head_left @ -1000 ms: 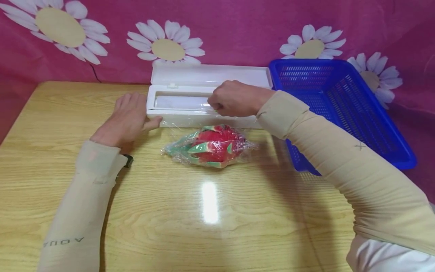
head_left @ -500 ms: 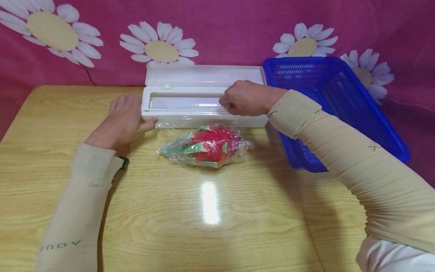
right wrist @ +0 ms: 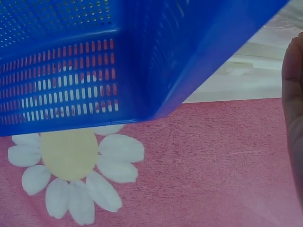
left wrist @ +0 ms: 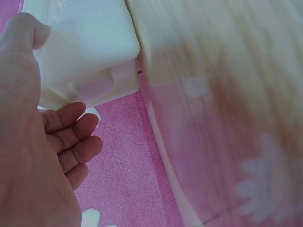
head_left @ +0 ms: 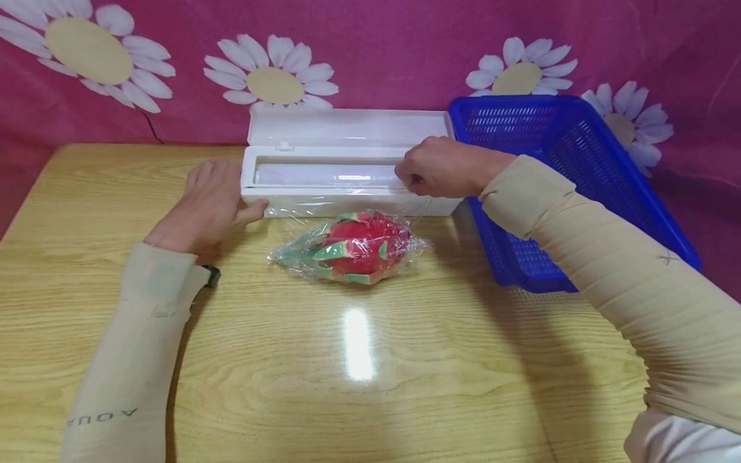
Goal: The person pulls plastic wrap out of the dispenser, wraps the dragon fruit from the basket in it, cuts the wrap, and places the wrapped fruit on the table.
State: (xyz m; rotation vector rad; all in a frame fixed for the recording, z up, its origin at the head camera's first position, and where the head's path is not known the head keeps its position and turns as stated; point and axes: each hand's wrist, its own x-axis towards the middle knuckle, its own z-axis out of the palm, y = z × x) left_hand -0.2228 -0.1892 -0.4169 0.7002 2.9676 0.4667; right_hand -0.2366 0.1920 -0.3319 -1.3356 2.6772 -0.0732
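Head view high over table (head_left: 359,386); wrist views close, sharing dispenser (head_left: 347,180).

From the wrapped dragon fruit (head_left: 350,247), open table (head_left: 359,386) stretches toward 6 o'clock. At 12 the white wrap dispenser (head_left: 347,173) blocks passage, its raised lid behind it. The blue basket (head_left: 556,180) walls off 2 o'clock. The left hand (head_left: 208,206) sits at 10, the right hand (head_left: 446,168) at 1.
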